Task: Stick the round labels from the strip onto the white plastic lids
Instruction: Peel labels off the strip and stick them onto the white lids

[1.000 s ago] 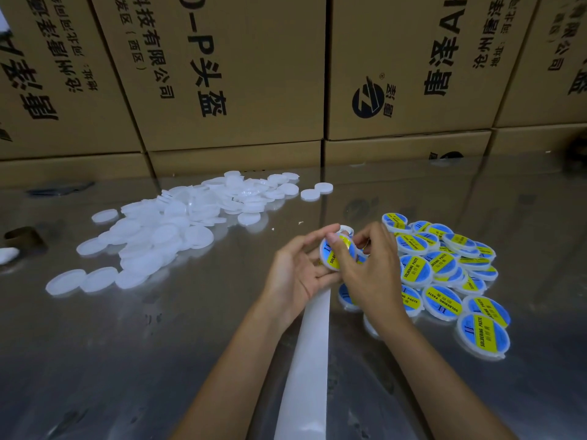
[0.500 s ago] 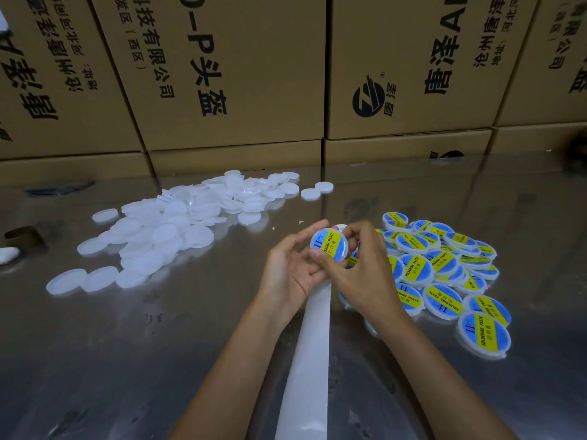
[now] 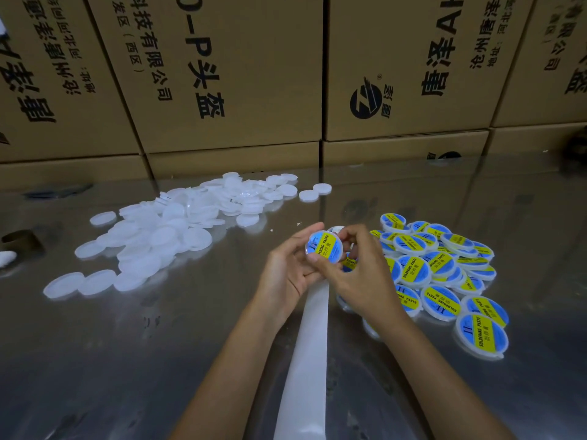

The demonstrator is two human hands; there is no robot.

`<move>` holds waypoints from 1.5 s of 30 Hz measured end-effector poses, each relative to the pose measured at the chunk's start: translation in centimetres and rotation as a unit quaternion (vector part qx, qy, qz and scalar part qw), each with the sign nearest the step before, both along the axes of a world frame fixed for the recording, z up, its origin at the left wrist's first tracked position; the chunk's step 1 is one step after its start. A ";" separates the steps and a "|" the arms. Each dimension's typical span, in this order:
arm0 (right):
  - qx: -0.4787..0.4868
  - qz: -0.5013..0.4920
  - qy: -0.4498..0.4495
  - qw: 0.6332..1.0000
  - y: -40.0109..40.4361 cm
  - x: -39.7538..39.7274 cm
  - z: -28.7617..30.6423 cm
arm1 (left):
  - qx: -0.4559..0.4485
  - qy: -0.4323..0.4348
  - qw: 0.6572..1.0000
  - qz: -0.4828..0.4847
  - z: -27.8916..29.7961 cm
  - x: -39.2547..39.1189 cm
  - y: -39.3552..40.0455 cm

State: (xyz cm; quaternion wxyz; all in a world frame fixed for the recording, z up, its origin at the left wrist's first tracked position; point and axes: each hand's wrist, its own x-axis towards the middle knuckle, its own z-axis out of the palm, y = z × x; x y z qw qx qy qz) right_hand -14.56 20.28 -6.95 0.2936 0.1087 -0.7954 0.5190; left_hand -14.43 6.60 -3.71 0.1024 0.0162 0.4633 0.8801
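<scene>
Head view, left hand (image 3: 287,274) with curled fingers cradling a round white plastic lid with a blue and yellow label (image 3: 325,247), right hand (image 3: 359,274) pinching its rim from the other side, both above a white backing strip (image 3: 309,360) on the reflective desk (image 3: 127,360), heap of unlabelled white lids (image 3: 165,230) to the left, pile of labelled lids (image 3: 444,274) just to the right

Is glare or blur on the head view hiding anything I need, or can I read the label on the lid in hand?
Head view: dim overall; the shiny table mirrors the cardboard boxes, but no harsh glare. The held lid is sharp, its "SOLDERING PASTE" print legible between left hand and right hand. Wide-angle bending tilts the boxes at the edges.
</scene>
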 end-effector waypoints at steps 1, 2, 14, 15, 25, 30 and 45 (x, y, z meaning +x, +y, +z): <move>0.005 -0.001 -0.001 1.000 -0.1 0.1 0.0 | -0.005 0.004 1.000 -0.004 0.0 0.0 0.0; 0.006 -0.004 0.002 1.000 -0.2 0.1 0.0 | -0.010 0.009 1.000 -0.007 0.0 0.0 0.1; -0.008 0.004 0.033 0.999 0.3 -0.2 0.2 | -0.077 0.057 0.994 0.046 -1.0 0.0 0.2; -0.002 0.012 0.027 1.000 0.2 -0.1 0.2 | -0.081 0.054 0.993 0.063 -1.0 0.0 0.1; 0.099 -0.067 0.051 0.992 -0.1 0.3 0.2 | -0.034 0.043 0.998 0.044 -0.8 -0.4 0.1; 0.058 -0.224 0.046 0.972 2.0 -0.4 0.9 | -0.007 0.030 0.999 0.023 -0.7 -0.6 -0.1; 0.195 -0.339 -0.082 0.917 3.8 -0.4 0.4 | -0.123 0.015 0.981 0.147 -3.2 -2.9 -2.4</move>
